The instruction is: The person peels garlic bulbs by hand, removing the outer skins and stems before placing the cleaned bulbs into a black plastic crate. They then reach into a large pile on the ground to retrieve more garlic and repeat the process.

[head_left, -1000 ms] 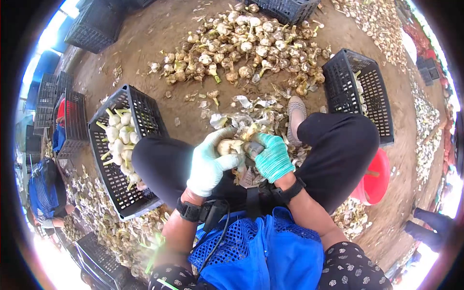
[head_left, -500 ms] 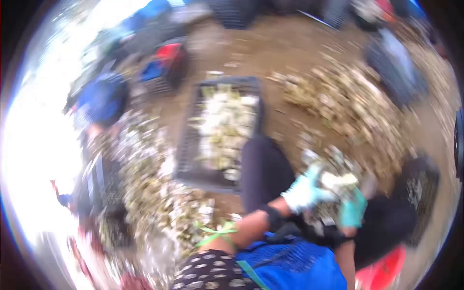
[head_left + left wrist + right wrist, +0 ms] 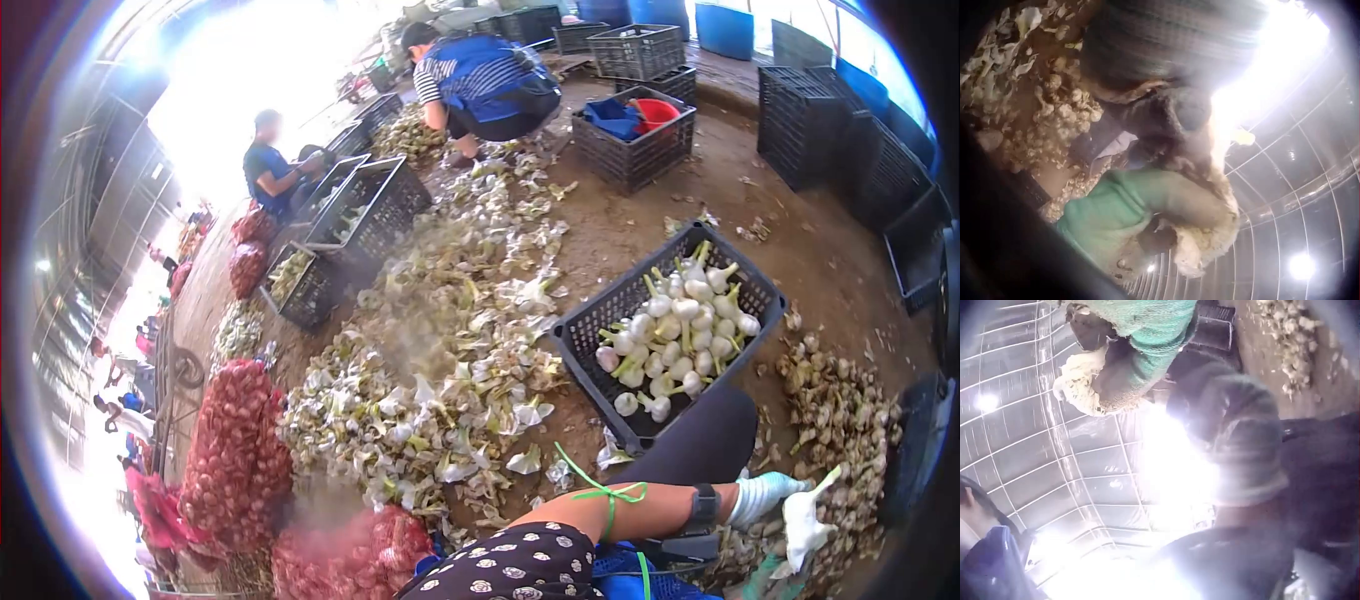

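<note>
Low on the right of the head view, a white garlic bulb [image 3: 803,527] with its stalk pointing up is held between both hands. My left hand [image 3: 768,497], in a pale glove with dark fingertips, grips the bulb's stalk side. Beneath it, my right hand [image 3: 772,578] in a green glove is partly cut off by the frame edge. Seen from the right wrist, the green-gloved right hand [image 3: 1150,340] curls its fingers around the garlic bulb [image 3: 1082,384]. In the left wrist view, the green glove [image 3: 1110,209] bends close against the bulb's rough pale end [image 3: 1200,250].
A black crate [image 3: 590,365] of cleaned garlic stands beside my knee. Unpeeled garlic [image 3: 835,400] is heaped at right, and loose skins [image 3: 430,390] cover the floor at left. Red net sacks [image 3: 235,450] lie farther left. A person in blue [image 3: 490,80] crouches beyond, near a crate with a red bucket [image 3: 655,113].
The head view has swung left, so the hands now appear at the lower right. The bulb, brownish between the hands earlier, now shows white with its stalk up.
</note>
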A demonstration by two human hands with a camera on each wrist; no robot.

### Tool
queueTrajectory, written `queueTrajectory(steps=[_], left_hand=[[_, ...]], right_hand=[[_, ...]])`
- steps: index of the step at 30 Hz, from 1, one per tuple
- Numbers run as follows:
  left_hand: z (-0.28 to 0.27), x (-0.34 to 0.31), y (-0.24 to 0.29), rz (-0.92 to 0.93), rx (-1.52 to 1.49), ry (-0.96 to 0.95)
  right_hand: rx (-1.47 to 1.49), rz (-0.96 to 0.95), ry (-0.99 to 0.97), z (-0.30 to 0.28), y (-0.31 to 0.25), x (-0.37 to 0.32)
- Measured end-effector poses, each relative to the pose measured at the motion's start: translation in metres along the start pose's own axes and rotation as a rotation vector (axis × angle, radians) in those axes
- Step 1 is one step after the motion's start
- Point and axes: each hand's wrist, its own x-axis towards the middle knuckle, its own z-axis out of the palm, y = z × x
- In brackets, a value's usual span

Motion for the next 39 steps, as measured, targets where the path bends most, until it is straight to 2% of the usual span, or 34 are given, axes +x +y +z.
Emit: queueTrajectory(steps=[2, 4, 5, 7, 8, 10, 11, 12, 14, 15, 18, 19, 20, 21, 22, 23, 24, 25, 26, 27, 28, 29, 30, 31, 32, 33, 34, 36, 37, 39], left_hand=[[0.005, -0.017, 0.010, -0.042, 0.038, -0.031], [-0.013, 0.016, -0.006, 0.297, 0.268, 0.060], [-0.019, 0.018, -0.009, 0.307, 0.265, 0.061], [-0.016, 0.006, -0.003, 0.703, 0.467, 0.205], [-0.009, -0.008, 0.008, 0.556, 0.576, 0.136], [0.002, -0.029, 0.011, 0.426, 0.570, -0.072], [-0.003, -0.013, 0.001, 0.477, 0.591, 0.025], [0.000, -0.012, 0.001, 0.363, 0.430, 0.113], [-0.016, 0.007, -0.006, 0.454, 0.475, 0.258], [-0.015, 0.006, -0.008, 0.525, 0.635, 0.244], [-0.005, 0.005, -0.006, 0.520, 0.737, 0.124], [-0.004, 0.002, -0.003, 0.634, 0.828, 0.133], [-0.002, -0.002, 0.002, 0.576, 0.783, 0.134], [-0.006, -0.001, 0.006, 0.531, 0.810, 0.150], [-0.012, 0.000, 0.008, 0.535, 0.848, 0.183], [-0.020, 0.004, 0.004, 0.582, 0.756, 0.183], [-0.008, -0.005, 0.016, 0.571, 0.980, 0.218], [-0.010, -0.003, 0.018, 0.619, 1.301, 0.209], [0.005, -0.009, 0.021, 0.625, 0.970, 0.080], [0.007, -0.004, 0.017, 0.354, 0.606, 0.081], [0.014, -0.004, 0.019, 0.333, 0.539, 0.072], [0.017, 0.002, 0.011, 0.347, 0.577, 0.042], [0.016, 0.004, 0.008, 0.385, 0.619, 0.032], [0.015, 0.004, 0.007, 0.354, 0.678, -0.039], [0.015, 0.005, 0.003, 0.329, 0.738, -0.104], [0.020, 0.006, 0.002, 0.382, 0.903, -0.165], [0.021, 0.005, 0.001, 0.364, 0.901, -0.176], [0.021, 0.002, -0.004, 0.205, 0.854, -0.091], [0.015, 0.007, -0.009, 0.265, 0.823, -0.093], [0.014, 0.009, -0.014, 0.268, 0.835, -0.097]], right_hand=[[-0.074, -0.001, -0.011, -0.011, 0.014, 0.010], [-0.147, -0.014, -0.010, -0.027, 0.032, 0.025], [-0.186, -0.021, -0.013, -0.033, 0.040, 0.034], [-0.260, -0.033, -0.014, -0.053, 0.055, 0.050], [-0.294, -0.035, -0.005, -0.063, 0.064, 0.057], [-0.367, -0.030, 0.018, -0.086, 0.085, 0.066], [-0.403, -0.031, 0.027, -0.099, 0.094, 0.070], [-0.437, -0.033, 0.035, -0.106, 0.103, 0.076], [-0.500, -0.032, 0.059, -0.123, 0.123, 0.082], [-0.535, -0.030, 0.078, -0.129, 0.130, 0.081], [-0.634, -0.023, 0.120, -0.143, 0.156, 0.081], [-0.663, -0.007, 0.134, -0.142, 0.164, 0.072], [-0.045, -0.071, 0.075, -0.125, 0.165, 0.065], [-0.259, -0.105, 0.119, -0.083, 0.119, 0.037], [-0.076, -0.062, 0.165, -0.091, 0.123, 0.036], [-0.496, -0.184, 0.234, -0.061, 0.080, 0.015], [-0.833, -0.278, 0.243, -0.051, 0.045, 0.007], [-0.760, -0.252, 0.405, -0.028, 0.012, -0.007], [-0.640, -0.115, 0.353, -0.028, -0.003, -0.011], [-0.712, -0.473, 0.480, -0.032, 0.013, -0.008], [-0.662, -0.388, 0.311, -0.016, -0.029, -0.019], [-0.538, -0.267, 0.197, -0.021, -0.032, -0.023], [-0.237, -0.308, 0.146, -0.017, -0.017, -0.021], [-0.358, -0.562, 0.104, -0.015, -0.015, -0.019], [-0.569, -0.355, 0.101, -0.014, -0.020, -0.021], [-0.518, -0.297, 0.100, -0.009, -0.022, -0.020], [-0.468, -0.242, 0.094, -0.006, -0.022, -0.021], [-0.353, -0.256, 0.098, -0.009, -0.001, -0.017], [-0.241, -0.276, 0.088, -0.010, 0.005, -0.015], [-0.238, -0.251, 0.066, -0.017, 0.004, -0.018]])
